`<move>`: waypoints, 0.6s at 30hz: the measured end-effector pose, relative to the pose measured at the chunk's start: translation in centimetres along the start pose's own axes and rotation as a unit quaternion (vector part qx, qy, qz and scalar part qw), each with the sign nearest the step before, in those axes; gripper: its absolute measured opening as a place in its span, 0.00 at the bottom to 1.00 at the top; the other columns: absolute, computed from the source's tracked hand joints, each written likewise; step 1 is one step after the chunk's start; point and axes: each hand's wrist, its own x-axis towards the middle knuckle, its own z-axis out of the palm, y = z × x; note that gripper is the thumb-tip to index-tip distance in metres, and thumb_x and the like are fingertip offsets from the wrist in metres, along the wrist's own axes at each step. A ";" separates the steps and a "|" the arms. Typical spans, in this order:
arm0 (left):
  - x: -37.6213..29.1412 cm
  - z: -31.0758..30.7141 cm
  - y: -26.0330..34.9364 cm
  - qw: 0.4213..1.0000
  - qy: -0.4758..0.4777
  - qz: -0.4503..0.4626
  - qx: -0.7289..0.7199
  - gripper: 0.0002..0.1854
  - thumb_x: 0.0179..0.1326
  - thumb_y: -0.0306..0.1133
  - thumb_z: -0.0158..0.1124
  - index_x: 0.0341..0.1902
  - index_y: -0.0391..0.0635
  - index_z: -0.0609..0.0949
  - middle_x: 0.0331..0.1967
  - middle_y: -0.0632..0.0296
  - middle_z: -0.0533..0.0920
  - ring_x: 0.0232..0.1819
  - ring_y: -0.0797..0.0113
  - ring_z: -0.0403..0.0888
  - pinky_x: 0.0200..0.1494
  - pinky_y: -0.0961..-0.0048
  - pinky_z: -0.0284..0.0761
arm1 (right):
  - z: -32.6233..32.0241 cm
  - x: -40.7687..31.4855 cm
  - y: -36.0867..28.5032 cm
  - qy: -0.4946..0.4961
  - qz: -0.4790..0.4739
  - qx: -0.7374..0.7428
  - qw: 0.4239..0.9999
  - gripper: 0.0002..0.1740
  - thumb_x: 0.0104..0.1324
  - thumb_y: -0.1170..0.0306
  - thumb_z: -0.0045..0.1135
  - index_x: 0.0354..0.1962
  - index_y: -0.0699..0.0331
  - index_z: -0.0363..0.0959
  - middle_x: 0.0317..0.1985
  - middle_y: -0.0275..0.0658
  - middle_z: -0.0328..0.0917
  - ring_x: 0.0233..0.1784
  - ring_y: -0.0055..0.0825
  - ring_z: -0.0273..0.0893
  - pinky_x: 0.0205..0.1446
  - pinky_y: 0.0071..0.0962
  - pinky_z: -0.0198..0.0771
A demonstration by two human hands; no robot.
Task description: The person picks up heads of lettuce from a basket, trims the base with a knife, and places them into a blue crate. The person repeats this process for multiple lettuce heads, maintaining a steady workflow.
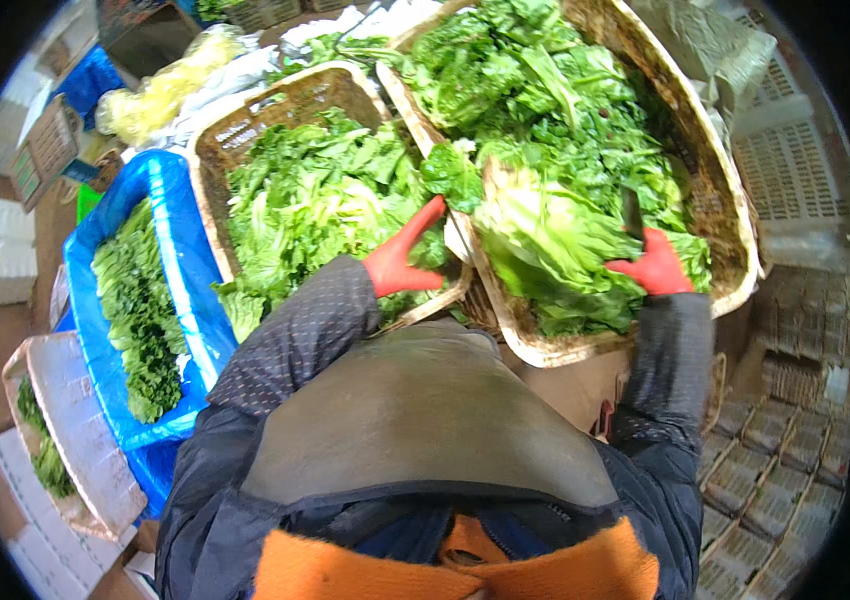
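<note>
My left hand (404, 255), in a red glove, is over the near right corner of the left crate (224, 247), thumb and fingers spread with nothing gripped. Just beyond its thumb tip, some loose green leaves (452, 177) overlap the rims between the two crates. My right hand (657, 264), also red-gloved, holds a knife (631, 214) whose dark blade points away from me. It is beside a large pale-green lettuce head (545, 232) in the right crate (732, 202). Trimmed leaves (320, 202) fill much of the left crate.
Left of the crates stands a container lined with blue plastic (125, 172), holding rows of lettuce (136, 315). A white foam box (84, 427) with greens is nearer on that side. Stacked crates (770, 465) stand at right. Yellow plastic film (162, 90) lies at back left.
</note>
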 end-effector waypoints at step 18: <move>-5.6 -3.9 7.4 0.985 0.006 -0.167 -0.041 0.21 0.63 0.46 0.49 0.46 0.40 0.77 0.35 0.59 0.81 0.34 0.70 0.78 0.40 0.70 0.74 | 13.5 2.8 -12.2 0.119 -0.439 -0.214 0.865 0.16 0.46 0.74 0.55 0.37 0.59 0.73 0.23 0.40 0.71 0.24 0.37 0.72 0.23 0.34 0.66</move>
